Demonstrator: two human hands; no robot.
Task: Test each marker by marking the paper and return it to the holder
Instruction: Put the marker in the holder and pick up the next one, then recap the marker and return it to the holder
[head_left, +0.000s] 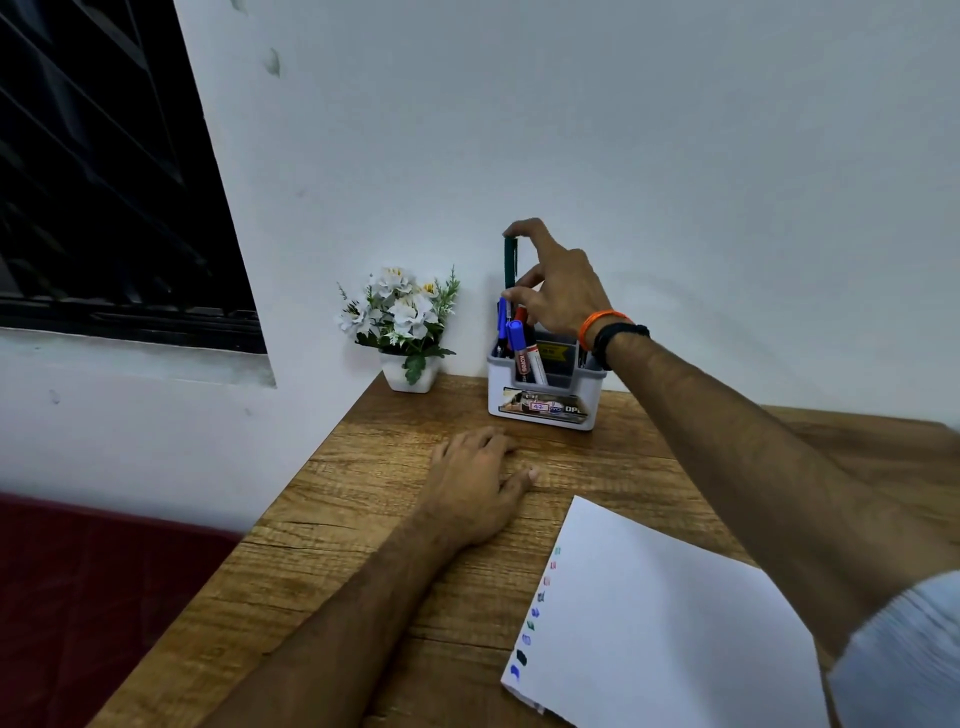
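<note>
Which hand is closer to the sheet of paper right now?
Left. The left hand rests flat on the desk just beside the paper; the right hand is up at the holder, pinching a green marker.

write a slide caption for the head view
Right hand holds a green marker upright above the holder; left hand rests on the table.

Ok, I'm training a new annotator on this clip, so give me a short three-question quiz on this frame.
1. True or false: the right hand holds a green marker above the holder.
2. The left hand rests on: A) the paper B) the table C) the flower pot.
3. Along which edge of the paper are the test marks?

Key: 1 true; 2 B; 3 left edge.
</note>
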